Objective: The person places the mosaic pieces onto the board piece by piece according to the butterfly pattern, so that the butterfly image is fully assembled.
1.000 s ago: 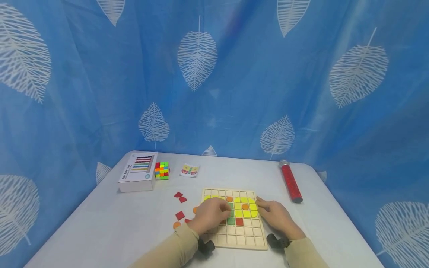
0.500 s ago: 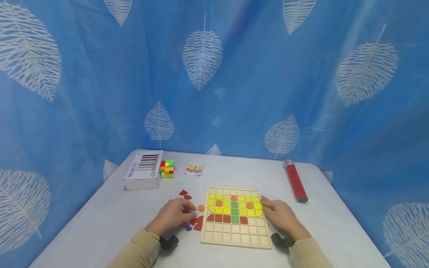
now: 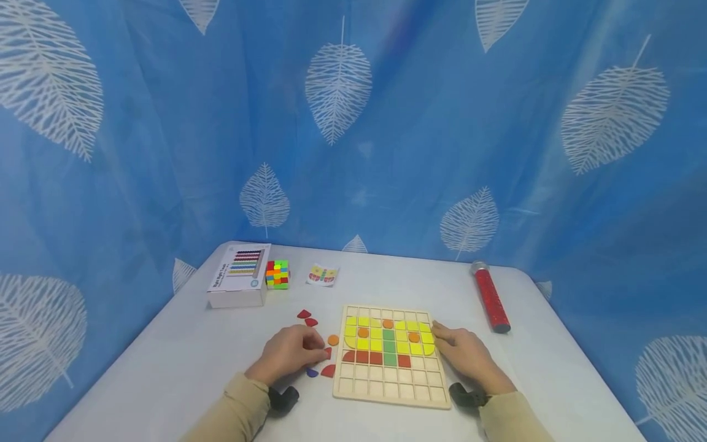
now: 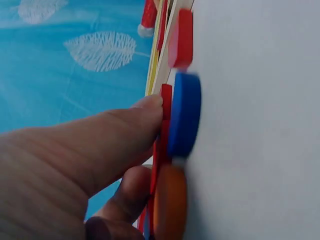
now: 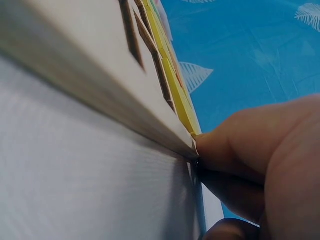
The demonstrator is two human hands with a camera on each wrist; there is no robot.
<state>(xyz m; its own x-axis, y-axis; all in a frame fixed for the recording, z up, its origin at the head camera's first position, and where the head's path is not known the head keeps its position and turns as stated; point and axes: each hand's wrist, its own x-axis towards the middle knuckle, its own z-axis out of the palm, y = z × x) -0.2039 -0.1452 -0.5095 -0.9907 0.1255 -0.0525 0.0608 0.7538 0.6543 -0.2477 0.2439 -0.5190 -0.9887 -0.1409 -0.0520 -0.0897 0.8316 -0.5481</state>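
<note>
In the head view a wooden grid board point(image 3: 392, 391) lies on the table, bearing yellow, orange, green and red tiles. My left hand point(image 3: 291, 354) is left of the board and pinches a red tile point(image 3: 328, 352) at its fingertips. The left wrist view shows my thumb against the red tile point(image 4: 166, 102), beside a blue piece point(image 4: 185, 115) and an orange piece point(image 4: 171, 202). My right hand point(image 3: 466, 356) rests at the board's right side. In the right wrist view its fingertips touch the edge of the board point(image 5: 115, 95).
Red pieces point(image 3: 311, 322) and an orange disc point(image 3: 333, 339) lie left of the board. Farther back are a white box point(image 3: 237, 298), a puzzle cube point(image 3: 278, 275) and a small pattern card point(image 3: 323, 275). A red glittery tube point(image 3: 490, 301) lies at the right.
My left hand has moved left, off the board to the loose pieces, uncovering a red row of tiles. My right hand stays at the board's edge. The view has shifted slightly.
</note>
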